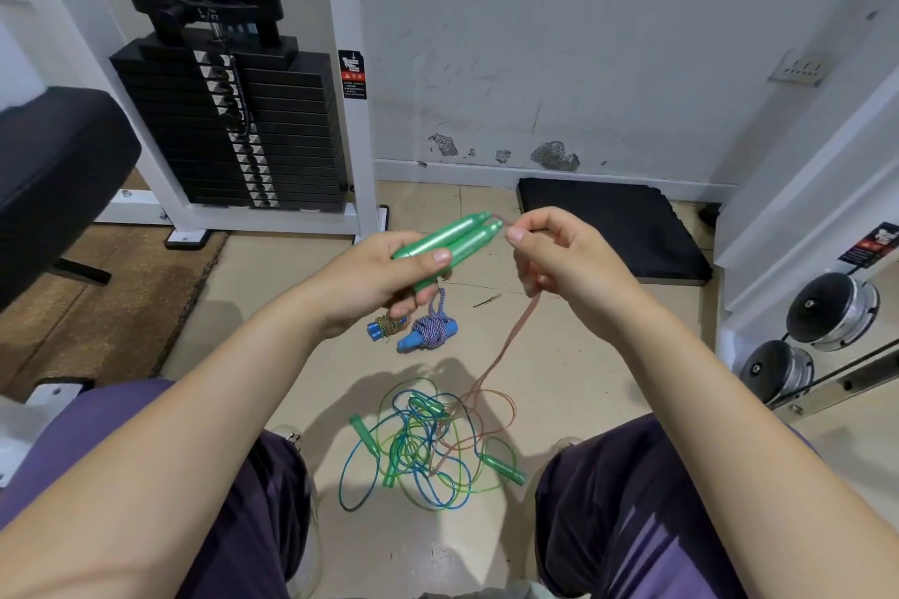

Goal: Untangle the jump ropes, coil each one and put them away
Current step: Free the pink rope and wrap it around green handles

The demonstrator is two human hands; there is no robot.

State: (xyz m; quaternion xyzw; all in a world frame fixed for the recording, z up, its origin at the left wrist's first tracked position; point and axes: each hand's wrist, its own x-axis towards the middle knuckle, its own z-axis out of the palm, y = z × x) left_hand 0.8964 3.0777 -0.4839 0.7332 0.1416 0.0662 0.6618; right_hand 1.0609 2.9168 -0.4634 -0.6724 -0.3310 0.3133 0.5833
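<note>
While the two green handles [450, 242] lie side by side above the floor tangle [428, 443], the left hand [384, 277] wraps them, thumb pressed on top and fingers curled beneath. Just right of the handle tips, the right hand [559, 253] pinches the brownish cord [511, 336] between thumb and forefinger; that cord drops into the tangle. Beyond the tangle lies a tied rope with blue handles [425, 331]. Farther off, beyond the tangle, a black mat [618, 229] lies against the wall.
</note>
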